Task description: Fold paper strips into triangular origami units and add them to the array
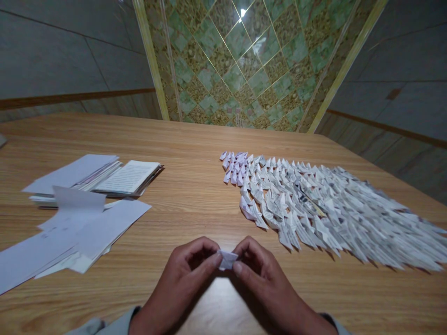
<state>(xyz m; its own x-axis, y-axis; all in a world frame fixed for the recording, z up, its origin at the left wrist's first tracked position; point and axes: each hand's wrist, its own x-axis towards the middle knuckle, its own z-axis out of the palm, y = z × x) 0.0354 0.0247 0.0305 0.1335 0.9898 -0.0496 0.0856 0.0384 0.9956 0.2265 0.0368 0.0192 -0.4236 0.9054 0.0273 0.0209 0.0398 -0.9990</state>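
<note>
Over table (188, 195), I have L hand (186, 270) & R hand (265, 272) pinching folded paper (228, 259) (small pc.); press evenly w/o crushing.

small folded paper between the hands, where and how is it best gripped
The small folded paper is probably best pinched lightly at its two side ends, the left hand coming from the left and the right hand from the right. It is tiny and has an end towards each hand, so this should leave its middle free.
</note>
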